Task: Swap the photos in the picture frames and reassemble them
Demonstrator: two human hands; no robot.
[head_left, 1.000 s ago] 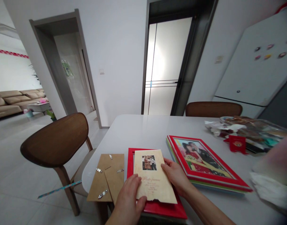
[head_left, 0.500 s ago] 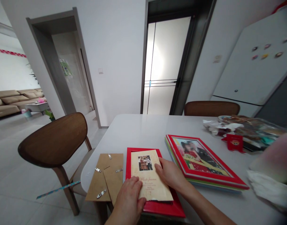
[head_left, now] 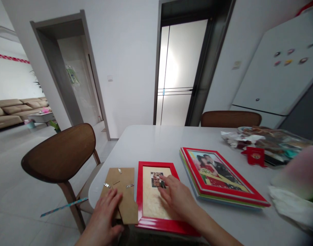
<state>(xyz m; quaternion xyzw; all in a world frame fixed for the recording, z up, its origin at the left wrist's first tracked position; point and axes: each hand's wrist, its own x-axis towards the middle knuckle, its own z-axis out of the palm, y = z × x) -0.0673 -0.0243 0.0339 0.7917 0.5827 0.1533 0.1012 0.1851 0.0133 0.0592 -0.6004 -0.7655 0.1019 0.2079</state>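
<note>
A red picture frame (head_left: 146,222) lies near the table's front edge, with a cream paper insert (head_left: 150,201) inside its border. My right hand (head_left: 178,198) rests over the insert, fingers apart, covering part of its small printed photo. To the left are two overlapping brown backing boards (head_left: 129,205) with metal clips. My left hand (head_left: 105,213) is spread on their lower left part, holding nothing. A stack of frames, the top one red (head_left: 212,189) with a photo of two people, lies to the right.
The white table (head_left: 156,140) also bears a red card (head_left: 256,156), crumpled tissue and plastic-wrapped items at the right. One wooden chair (head_left: 61,153) stands at the left, another (head_left: 230,119) behind the table. A pinkish blurred object (head_left: 297,171) is at the right edge.
The cream insert now sits within the red frame's border instead of lying askew over it. My left hand has moved left onto the boards. My right hand has shifted slightly over the insert.
</note>
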